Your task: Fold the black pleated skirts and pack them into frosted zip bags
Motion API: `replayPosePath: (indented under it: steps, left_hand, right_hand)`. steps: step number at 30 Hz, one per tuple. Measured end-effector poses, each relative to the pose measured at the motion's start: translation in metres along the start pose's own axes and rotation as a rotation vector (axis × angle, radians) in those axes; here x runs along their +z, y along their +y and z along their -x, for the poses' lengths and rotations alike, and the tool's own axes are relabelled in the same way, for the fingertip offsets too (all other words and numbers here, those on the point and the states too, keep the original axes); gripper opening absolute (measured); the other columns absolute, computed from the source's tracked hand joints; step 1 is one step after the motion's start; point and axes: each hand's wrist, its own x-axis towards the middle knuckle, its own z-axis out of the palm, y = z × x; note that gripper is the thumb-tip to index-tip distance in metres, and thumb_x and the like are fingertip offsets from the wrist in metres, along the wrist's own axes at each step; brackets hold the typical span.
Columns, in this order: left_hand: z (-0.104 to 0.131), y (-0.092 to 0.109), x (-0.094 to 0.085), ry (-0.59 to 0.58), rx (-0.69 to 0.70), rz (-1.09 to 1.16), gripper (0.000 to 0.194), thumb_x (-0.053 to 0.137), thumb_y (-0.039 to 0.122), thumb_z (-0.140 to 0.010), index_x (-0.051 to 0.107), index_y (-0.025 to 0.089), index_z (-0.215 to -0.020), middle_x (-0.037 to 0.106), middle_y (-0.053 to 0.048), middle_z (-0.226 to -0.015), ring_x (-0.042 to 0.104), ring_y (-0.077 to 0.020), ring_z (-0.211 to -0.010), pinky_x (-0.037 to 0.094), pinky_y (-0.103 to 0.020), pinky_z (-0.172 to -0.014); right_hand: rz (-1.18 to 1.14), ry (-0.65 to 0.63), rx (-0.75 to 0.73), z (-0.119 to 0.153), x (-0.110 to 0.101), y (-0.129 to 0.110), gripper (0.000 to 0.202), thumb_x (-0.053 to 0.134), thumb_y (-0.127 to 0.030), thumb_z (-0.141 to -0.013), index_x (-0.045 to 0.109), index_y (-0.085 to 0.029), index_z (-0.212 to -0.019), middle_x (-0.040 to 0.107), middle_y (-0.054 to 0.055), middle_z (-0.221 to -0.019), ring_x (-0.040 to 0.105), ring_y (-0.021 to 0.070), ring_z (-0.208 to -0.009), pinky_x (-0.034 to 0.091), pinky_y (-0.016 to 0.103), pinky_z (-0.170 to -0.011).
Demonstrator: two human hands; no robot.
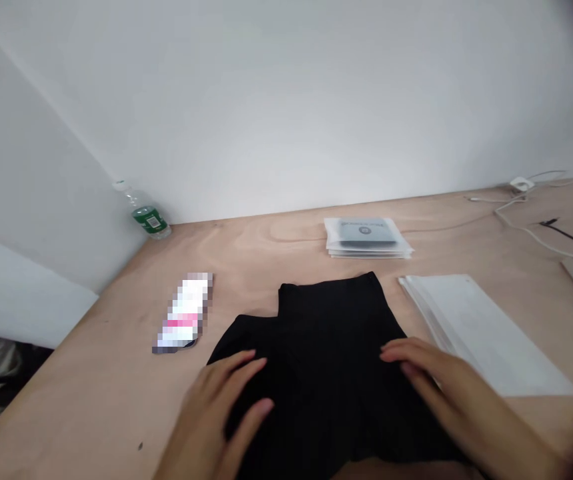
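A piece of black clothing that looks like a pair of shorts (326,360) lies spread on the table in front of me. Its far edge is stepped, with the left part ending nearer to me than the right. My left hand (226,407) is at its left side, open, fingers apart and fingertips over the cloth. At the right side, my right hand (431,373) reaches in with fingers stretched out and fingertips at the cloth's edge; nothing shows in its grasp. The cloth's near end runs to the bottom of the view.
On the wooden table (91,387), a phone (184,313) with a blurred-out screen lies left. A green-labelled bottle (149,217) stands in the far left corner. Packaged items (366,237) are stacked behind the cloth, white translucent bags (486,333) right. Cables (511,207) lie far right.
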Motion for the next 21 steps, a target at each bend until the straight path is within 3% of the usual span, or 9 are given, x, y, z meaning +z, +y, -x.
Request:
replayPosePath:
  steps: [3,6,10,13,16,18,21]
  left_hand:
    - [-0.004,0.014,0.029,-0.061,0.136,-0.212,0.064,0.047,0.057,-0.079,0.03,0.035,-0.136,0.035,-0.003,-0.143,0.029,-0.0336,-0.13,0.039,-0.054,-0.094]
    - [-0.001,0.005,0.048,-0.101,0.161,-0.323,0.086,0.045,0.073,-0.068,0.019,0.033,-0.14,0.027,-0.005,-0.147,0.02,-0.0407,-0.132,0.032,-0.062,-0.094]
    - [0.006,-0.012,0.053,-0.124,0.124,-0.345,0.095,0.043,0.078,-0.063,0.015,0.032,-0.141,0.022,-0.006,-0.148,0.02,-0.0408,-0.132,0.029,-0.061,-0.096]
    - [0.008,-0.011,0.046,-0.138,0.136,-0.345,0.097,0.043,0.079,-0.062,0.014,0.031,-0.141,0.023,-0.007,-0.148,0.021,-0.0418,-0.131,0.029,-0.061,-0.095]
    - [0.0,0.004,0.033,-0.127,0.158,-0.343,0.091,0.042,0.077,-0.066,0.013,0.034,-0.141,0.026,-0.005,-0.147,0.022,-0.0409,-0.131,0.031,-0.061,-0.094]
    - [-0.013,0.017,0.026,-0.101,0.159,-0.338,0.079,0.039,0.071,-0.074,0.013,0.037,-0.14,0.026,-0.001,-0.147,0.021,-0.037,-0.133,0.03,-0.058,-0.097]
    - [-0.038,0.033,0.027,-0.109,0.161,-0.313,0.07,0.032,0.067,-0.08,0.012,0.038,-0.139,0.019,0.002,-0.149,0.013,-0.0346,-0.135,0.024,-0.059,-0.101]
  right_hand:
    - [0.289,0.022,-0.068,0.005,0.037,-0.005,0.047,0.042,-0.047,-0.084,0.047,-0.03,-0.127,0.043,0.008,-0.137,0.04,0.0327,-0.123,0.04,0.053,-0.093]
    - [0.502,0.027,-0.126,0.013,0.06,0.007,0.069,0.045,-0.062,-0.077,0.027,-0.035,-0.139,0.023,0.008,-0.148,0.018,0.0409,-0.131,0.03,0.064,-0.094]
    - [0.564,0.041,-0.131,0.021,0.07,0.021,0.073,0.043,-0.063,-0.077,0.021,-0.034,-0.14,0.019,0.009,-0.148,0.014,0.0396,-0.133,0.027,0.063,-0.096]
    - [0.518,0.039,-0.116,0.023,0.067,0.019,0.071,0.044,-0.062,-0.077,0.022,-0.036,-0.139,0.02,0.008,-0.148,0.015,0.0391,-0.133,0.024,0.064,-0.096]
    - [0.354,0.016,-0.06,0.013,0.053,0.008,0.065,0.049,-0.059,-0.077,0.031,-0.039,-0.136,0.026,0.005,-0.146,0.02,0.0382,-0.132,0.016,0.065,-0.099]
    - [0.1,0.001,0.025,-0.008,0.038,-0.002,0.057,0.053,-0.055,-0.076,0.043,-0.038,-0.129,0.038,0.003,-0.141,0.028,0.0342,-0.13,0.015,0.06,-0.103]
    - [-0.584,0.012,0.298,-0.06,0.019,-0.013,0.039,0.057,-0.045,-0.078,0.057,-0.028,-0.113,0.062,0.006,-0.116,0.055,0.026,-0.109,0.038,0.045,-0.095]
